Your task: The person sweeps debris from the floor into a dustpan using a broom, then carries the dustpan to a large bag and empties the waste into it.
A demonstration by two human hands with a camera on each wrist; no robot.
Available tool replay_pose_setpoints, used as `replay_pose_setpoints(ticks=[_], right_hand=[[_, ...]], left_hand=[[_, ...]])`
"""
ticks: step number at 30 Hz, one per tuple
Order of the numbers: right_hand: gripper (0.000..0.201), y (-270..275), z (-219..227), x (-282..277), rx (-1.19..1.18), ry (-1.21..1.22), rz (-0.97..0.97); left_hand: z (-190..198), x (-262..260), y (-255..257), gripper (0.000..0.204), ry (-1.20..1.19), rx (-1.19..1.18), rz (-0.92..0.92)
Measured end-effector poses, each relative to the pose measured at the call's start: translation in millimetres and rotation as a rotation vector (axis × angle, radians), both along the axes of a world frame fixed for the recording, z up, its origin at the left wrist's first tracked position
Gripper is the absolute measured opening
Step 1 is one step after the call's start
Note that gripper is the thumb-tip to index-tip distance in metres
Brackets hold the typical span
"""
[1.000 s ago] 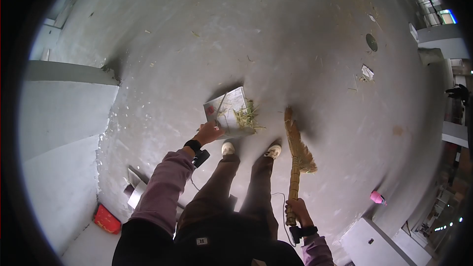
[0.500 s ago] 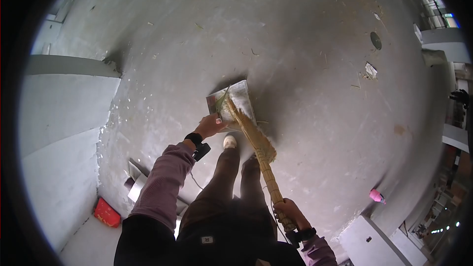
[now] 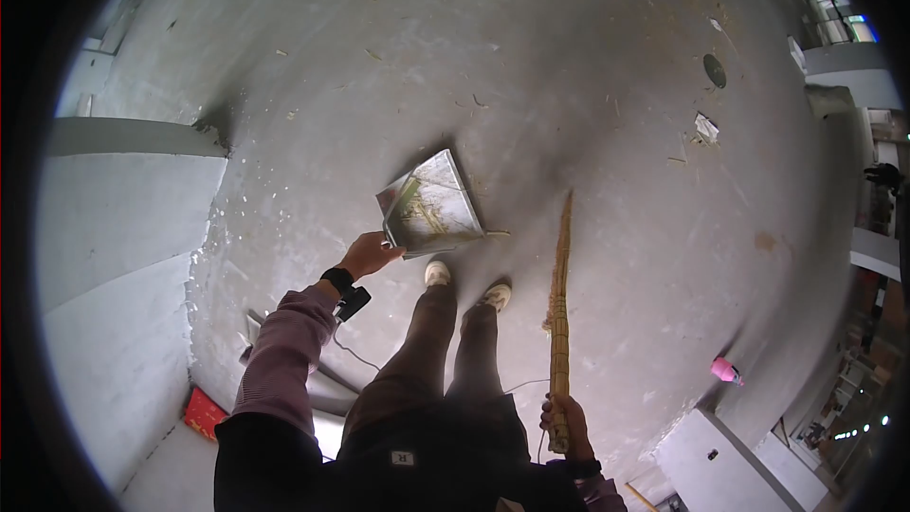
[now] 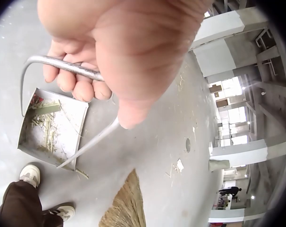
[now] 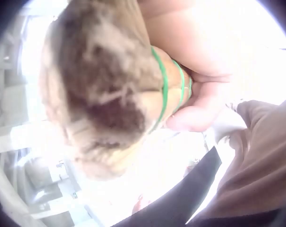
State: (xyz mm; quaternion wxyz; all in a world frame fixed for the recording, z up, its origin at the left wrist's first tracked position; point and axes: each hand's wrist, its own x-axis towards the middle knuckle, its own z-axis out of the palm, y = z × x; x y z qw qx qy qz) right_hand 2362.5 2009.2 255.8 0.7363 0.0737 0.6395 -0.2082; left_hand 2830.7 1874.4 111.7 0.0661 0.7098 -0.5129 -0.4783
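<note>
The head view has a shallow square pan of pale sheet metal (image 3: 449, 183) at the middle of a smooth grey concrete floor (image 3: 379, 95), in front of two white shoes (image 3: 437, 273); whether its base lies flat I cannot tell. The left hand (image 3: 368, 256) is closed round the handle at the pan's lower left corner, while a twig (image 3: 499, 233) lies just beside its lower right corner. To the right and apart from the pan, a long yellow-brown straw broom (image 3: 560, 332) points forward, its handle grasped by the right hand (image 3: 573, 429). A pink object (image 3: 726, 371) sits toward the floor's right edge. In the left wrist view, curled fingers grip the handle, a bent grey metal rod (image 4: 69, 67); green-yellow straw bits (image 4: 49, 135) are strewn inside the pan. The overexposed right wrist view has the broom's blurred butt end close up, thin green bands (image 5: 164, 90) round the handle beside the gripping fingers.
</note>
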Motion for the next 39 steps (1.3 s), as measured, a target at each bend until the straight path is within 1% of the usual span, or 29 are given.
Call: replay_pose_setpoints(ticks=[3, 5, 7, 8, 9, 11, 12, 14, 15, 17, 18, 21, 22, 25, 29, 31, 33, 34, 37, 38, 39], right_hand=[[0.022, -18, -45, 23, -0.060, -0.046, -0.189], [0.020, -36, -90, 31, -0.087, -0.349, -0.292], [0.016, -72, -92, 65, -0.046, -0.403, -0.306], [0.015, -91, -91, 85, -0.057, -0.393, -0.352], [0.014, -108, -90, 105, -0.068, -0.383, -0.396], [0.016, -138, -92, 138, -0.069, -0.411, -0.383], [0.018, -150, -93, 152, -0.068, -0.425, -0.375], [0.016, -169, -96, 179, -0.121, -0.499, -0.386], [0.015, -180, -97, 189, -0.148, -0.538, -0.391], [0.013, -206, -101, 209, -0.172, -0.623, -0.478], [0.012, -215, -104, 219, -0.183, -0.663, -0.522], [0.011, -244, -106, 221, -0.191, -0.849, -0.572], [0.012, -246, -104, 214, -0.171, -0.929, -0.603], [0.017, -236, -92, 187, -0.200, -0.945, -0.598], [0.024, -189, -57, 149, -0.223, -0.701, -0.446], [0.023, -162, -35, 140, -0.211, -0.531, -0.354], [0.021, -139, -30, 132, -0.141, -0.400, -0.279], [0.020, -131, -28, 134, -0.106, -0.368, -0.296], [0.016, -122, -44, 142, -0.061, -0.357, -0.278], [0.013, -125, -54, 146, 0.041, -0.574, -0.428], [0.012, -131, -62, 159, 0.069, -0.638, -0.549]], left_hand=[[10, 8, 6, 0.041, 0.004, 0.035, 0.017], [2, 18, 12, 0.043, -0.042, 0.044, 0.016], [-2, 24, 17, 0.044, -0.081, 0.055, 0.027], [4, 23, 17, 0.048, -0.113, 0.074, 0.059], [-5, 27, 22, 0.049, -0.146, 0.077, 0.075], [-29, 39, 37, 0.051, -0.212, 0.086, 0.113], [-32, 42, 43, 0.052, -0.220, 0.096, 0.141], [-37, 46, 53, 0.053, -0.235, 0.118, 0.196], [-43, 44, 55, 0.052, -0.215, 0.120, 0.246], [-56, 41, 56, 0.049, -0.177, 0.123, 0.341], [-54, 39, 54, 0.045, -0.161, 0.155, 0.384], [-63, 40, 59, 0.043, -0.192, 0.114, 0.420], [-55, 40, 57, 0.043, -0.156, 0.160, 0.417], [-60, 47, 59, 0.043, -0.145, 0.132, 0.409], [-65, 61, 60, 0.043, -0.127, 0.136, 0.399], [-62, 64, 58, 0.044, -0.113, 0.156, 0.403], [-59, 64, 58, 0.043, -0.087, 0.144, 0.393], [-60, 65, 58, 0.043, -0.077, 0.137, 0.386], [-62, 60, 61, 0.045, -0.062, 0.073, 0.417], [-65, 59, 62, 0.045, -0.061, 0.070, 0.418], [-66, 58, 63, 0.045, -0.058, 0.060, 0.414]])
